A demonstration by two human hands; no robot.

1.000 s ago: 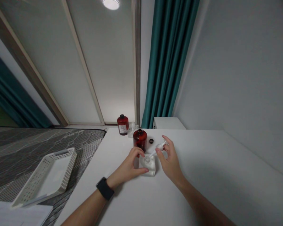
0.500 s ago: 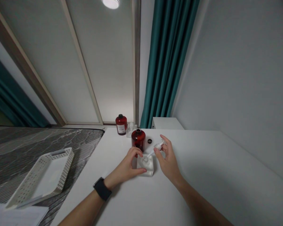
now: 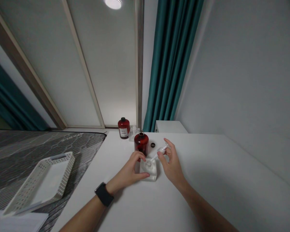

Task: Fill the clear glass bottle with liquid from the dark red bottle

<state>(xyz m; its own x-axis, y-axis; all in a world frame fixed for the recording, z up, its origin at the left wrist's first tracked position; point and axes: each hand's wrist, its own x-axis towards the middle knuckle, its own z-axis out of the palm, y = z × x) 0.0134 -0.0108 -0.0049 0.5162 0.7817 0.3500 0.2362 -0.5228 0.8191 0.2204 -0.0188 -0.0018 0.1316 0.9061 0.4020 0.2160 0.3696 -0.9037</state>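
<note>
A clear, square-bodied bottle stands on the white table, its round mouth uncapped. The fingers and thumb of my left hand are curved around the bottle's left side and steady it. Pinched in my right hand is a white pump head, held tilted. Its tube slants down to the left, and the tip is at the bottle's mouth; I cannot tell whether it is inside. Directly behind the clear bottle is an open reddish-brown bottle, with a small dark cap lying to its right.
A capped reddish-brown bottle with a white label stands at the table's far edge. Beside it is another clear bottle, partly hidden. A white perforated basket and papers lie to the left of the table.
Both hands, the clear bottle and the pump head keep almost the same positions. The whole view has shifted very slightly.
</note>
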